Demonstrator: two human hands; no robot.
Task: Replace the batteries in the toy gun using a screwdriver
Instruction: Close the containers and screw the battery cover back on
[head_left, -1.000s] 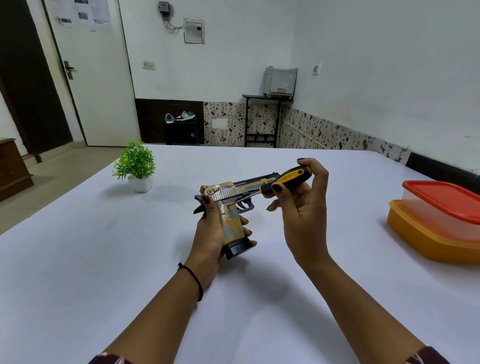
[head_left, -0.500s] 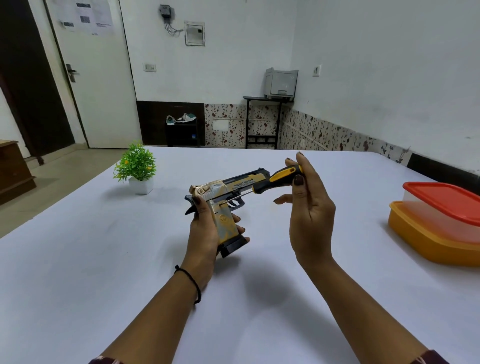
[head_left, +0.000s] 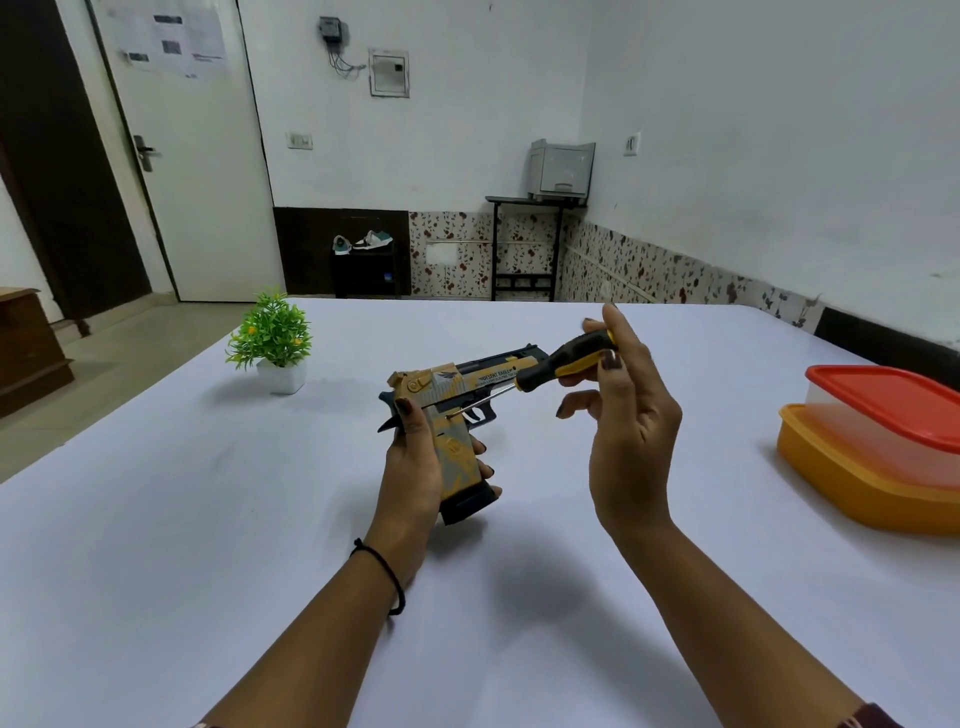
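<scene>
A gold and black toy gun (head_left: 457, 410) is held above the white table (head_left: 208, 519), barrel pointing right and away. My left hand (head_left: 415, 467) grips its handle from behind, the thumb near the hammer. My right hand (head_left: 623, 415) pinches the black and yellow handle of a screwdriver (head_left: 561, 361) between thumb and fingertips. The thin metal shaft slants down to the left, and its tip touches the gun's side just above the grip, near the trigger guard.
A small green plant in a white pot (head_left: 275, 343) stands at the far left of the table. An orange container with a red lid (head_left: 883, 441) sits at the right edge. A door, a shoe rack and a side stand line the far wall.
Both hands and the gun have shifted slightly. My right hand has re-gripped the screwdriver handle, rolling it between the fingertips, while the tip stays on the gun's side.
</scene>
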